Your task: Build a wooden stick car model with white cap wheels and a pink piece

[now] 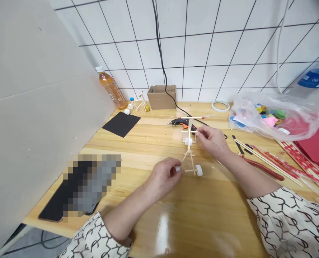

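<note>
A small tricycle model [189, 138] made of wooden sticks stands on the table in front of me, with white bottle caps for wheels. My left hand [166, 175] pinches its near left cap wheel, which is mostly covered by the fingers. The near right cap wheel [199, 170] is in plain sight. With thumb and fingertips, my right hand [211, 139] grips the stick frame beside the far wheel [188, 141]. A red-tipped stick [191, 117] lies across the model's top like a handlebar. Just behind it rests a black and orange glue gun [182, 123].
At the back stand a tea bottle [112, 89], another stick model [137, 104] and a cardboard box [162, 97]. On the right are a tape roll [220, 105], a bag of caps [273, 114], red-handled pliers [264, 168] and chopsticks [267, 163]. Black paper [121, 124] and a phone [57, 197] lie left.
</note>
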